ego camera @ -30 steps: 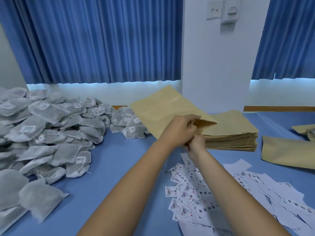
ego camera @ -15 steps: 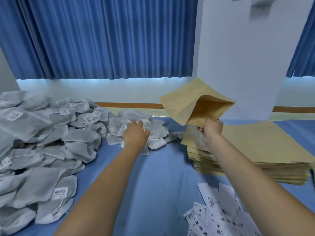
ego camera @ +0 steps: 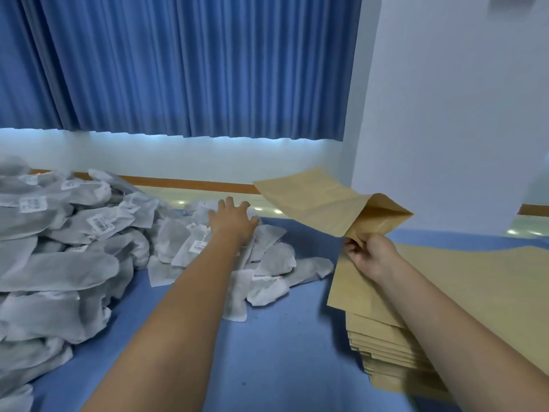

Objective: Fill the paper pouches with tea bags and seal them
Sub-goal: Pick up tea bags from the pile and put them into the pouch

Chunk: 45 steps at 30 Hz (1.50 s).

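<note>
My right hand pinches the lower lip of a brown paper pouch and holds it up in the air, its mouth gaping open toward me. My left hand reaches out flat, fingers spread, over a small heap of white tea bags at the far middle of the table; it touches or hovers just above them and grips nothing. A much larger pile of tea bags with printed tags fills the left side.
A thick stack of flat brown pouches lies at the right under my right forearm. The blue table cloth shows between pile and stack. A white pillar and blue curtains stand behind.
My left hand let go of the pouch and reached left and forward onto the tea bags. The right hand kept the pouch raised, now open-mouthed. The view swung left, away from the paper labels.
</note>
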Each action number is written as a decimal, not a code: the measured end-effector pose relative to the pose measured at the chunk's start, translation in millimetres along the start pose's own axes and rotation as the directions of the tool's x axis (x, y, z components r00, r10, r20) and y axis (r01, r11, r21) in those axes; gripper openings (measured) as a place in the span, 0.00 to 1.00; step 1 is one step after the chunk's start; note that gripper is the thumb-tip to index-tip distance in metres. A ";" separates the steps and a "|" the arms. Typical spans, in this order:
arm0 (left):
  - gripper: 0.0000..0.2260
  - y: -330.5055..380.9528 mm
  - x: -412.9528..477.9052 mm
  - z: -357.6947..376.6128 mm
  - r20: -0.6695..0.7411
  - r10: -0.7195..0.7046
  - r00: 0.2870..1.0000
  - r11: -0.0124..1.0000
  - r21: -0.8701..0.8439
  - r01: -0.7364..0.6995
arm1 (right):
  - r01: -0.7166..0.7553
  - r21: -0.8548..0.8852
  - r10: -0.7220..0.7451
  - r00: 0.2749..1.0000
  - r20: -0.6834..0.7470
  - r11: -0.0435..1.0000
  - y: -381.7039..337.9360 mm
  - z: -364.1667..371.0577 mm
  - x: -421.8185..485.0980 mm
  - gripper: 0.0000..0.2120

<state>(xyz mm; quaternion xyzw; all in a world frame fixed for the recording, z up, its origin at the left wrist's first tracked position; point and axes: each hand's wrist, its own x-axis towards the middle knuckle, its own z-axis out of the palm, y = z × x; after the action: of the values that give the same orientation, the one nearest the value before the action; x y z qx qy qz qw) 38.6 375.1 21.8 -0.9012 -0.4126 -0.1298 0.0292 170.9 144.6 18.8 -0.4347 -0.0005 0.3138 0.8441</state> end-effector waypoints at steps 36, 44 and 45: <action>0.25 16.6 20.5 66.3 0.298 0.032 0.954 0.891 -0.441 0.108 | 0.110 0.130 -0.135 0.970 0.202 0.985 12.5 -22.4 15.4 0.12; 0.32 111.8 -19.0 61.2 0.349 0.151 0.925 0.907 -0.421 0.011 | 0.104 0.108 -0.119 0.982 0.146 0.989 12.7 -22.8 14.3 0.11; 0.29 119.8 -23.0 66.6 0.327 0.252 0.911 0.915 -0.388 -0.114 | 0.097 0.116 -0.114 0.983 0.147 0.988 11.8 -23.2 14.4 0.10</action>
<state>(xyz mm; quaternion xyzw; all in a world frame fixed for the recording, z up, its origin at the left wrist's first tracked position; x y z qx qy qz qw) 128.2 290.0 -41.8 -0.9344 -0.2918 -0.0276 -0.2025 182.5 140.2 -8.2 -0.3621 -0.0711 0.3007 0.8794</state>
